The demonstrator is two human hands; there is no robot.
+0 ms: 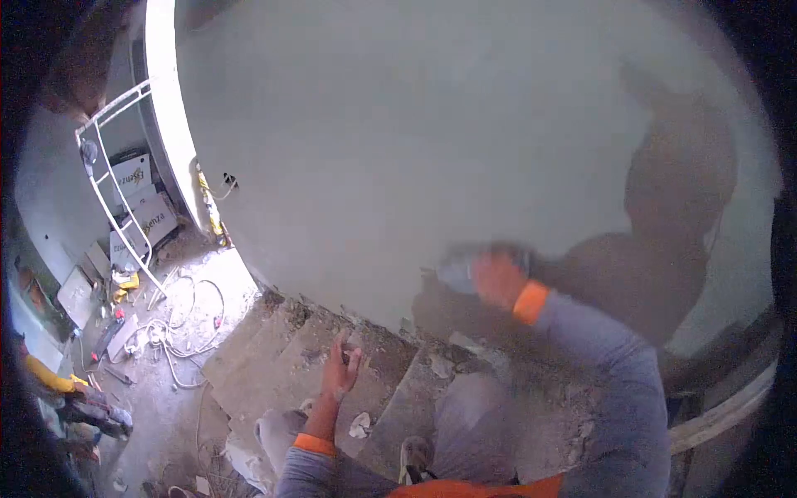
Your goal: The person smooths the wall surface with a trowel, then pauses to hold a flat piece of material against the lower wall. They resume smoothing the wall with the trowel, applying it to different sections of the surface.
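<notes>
My right hand (pixel 496 280), in an orange-cuffed grey sleeve, is closed around a flat grey trowel (pixel 455 274) against the wall. Motion blurs the tool, and its handle is hidden by my fingers. The wall (pixel 374 166) has a smooth grey coat, with a darker patch and my shadow around the tool. Lower and to the left, my left hand (pixel 341 369) hangs over the steps, thumb and fingers apart, with nothing visible in it.
Rough concrete steps (pixel 282 357), strewn with debris, run along the wall's foot. A white metal frame (pixel 112 178) leans at left beside printed boards (pixel 149 220). Hoses (pixel 178 332) and tools litter the floor below. Another person's yellow sleeve (pixel 48 375) shows at far left.
</notes>
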